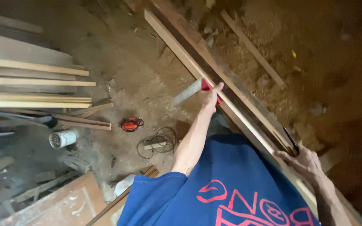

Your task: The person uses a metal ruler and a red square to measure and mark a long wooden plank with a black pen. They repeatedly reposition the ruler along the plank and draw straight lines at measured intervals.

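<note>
A long pale wooden plank (180,47) runs diagonally from the top middle to the lower right, lying on darker boards. My left hand (212,95) reaches out and presses a try square onto the plank's edge. The square has a red stock (206,84), and its metal blade (186,93) sticks out to the left over the floor. My right hand (304,164) rests on the plank lower right, holding a thin dark pencil-like tool (291,140) against the wood. My blue shirt fills the bottom of the view.
Stacked pale planks (34,83) lie at the left. On the sawdust-covered floor are a red hand tool (131,124), a coiled black cable (158,142) and a white cylinder (63,138). A thin batten (252,48) lies upper right and a brown board (59,203) at the bottom left.
</note>
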